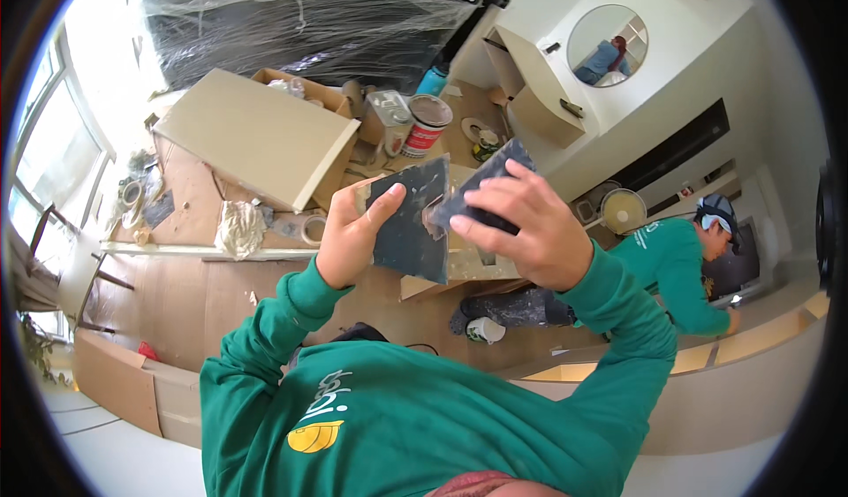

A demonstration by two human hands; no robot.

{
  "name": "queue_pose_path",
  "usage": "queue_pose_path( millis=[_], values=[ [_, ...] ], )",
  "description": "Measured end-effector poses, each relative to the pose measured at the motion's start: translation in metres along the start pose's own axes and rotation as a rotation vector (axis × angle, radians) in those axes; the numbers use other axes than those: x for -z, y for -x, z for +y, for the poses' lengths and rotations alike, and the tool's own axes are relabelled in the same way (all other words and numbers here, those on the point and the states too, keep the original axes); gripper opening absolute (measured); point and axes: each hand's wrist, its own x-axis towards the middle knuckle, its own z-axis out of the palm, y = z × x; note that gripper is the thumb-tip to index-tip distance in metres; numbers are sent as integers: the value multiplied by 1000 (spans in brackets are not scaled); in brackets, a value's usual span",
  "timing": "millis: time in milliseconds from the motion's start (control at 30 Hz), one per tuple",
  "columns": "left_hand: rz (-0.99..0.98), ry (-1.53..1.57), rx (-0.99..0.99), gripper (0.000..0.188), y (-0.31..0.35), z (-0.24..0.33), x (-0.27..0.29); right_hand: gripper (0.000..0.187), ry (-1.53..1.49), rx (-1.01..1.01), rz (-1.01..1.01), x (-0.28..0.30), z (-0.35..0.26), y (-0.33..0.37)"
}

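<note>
We grip a dark plate (412,227) in our left hand (353,229) and, just beside it, a dark scraper (485,177) in our right hand (534,223), a red tin (426,135) farther off

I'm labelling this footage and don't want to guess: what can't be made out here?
All in the head view:
- Left hand: most of its fingers, hidden behind the left dark blade.
- Right dark blade: partly covered by the right hand.
- Plastic-covered dark object: its upper part, cut off by the top edge.
- Co-worker's hand: too small to tell what, if anything, it holds.
</note>
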Motion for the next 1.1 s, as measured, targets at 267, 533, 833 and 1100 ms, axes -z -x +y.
queue_pose_path(
  millis=[267,533,833,1100],
  values=[
    [-112,360,297,27,-1,-38,-71,38,7,-6,311,-9,-1,77],
    [-126,386,379,29,0,-79,-100,60,191,-195,214,-41,36,161],
    [87,451,79,33,-47,-83,-121,47,-565,-821,1279,-64,-1,118],
    [-11,296,-62,29,-44,-77,-133,39,-540,-878,1256,-43,-29,106]
  ],
)
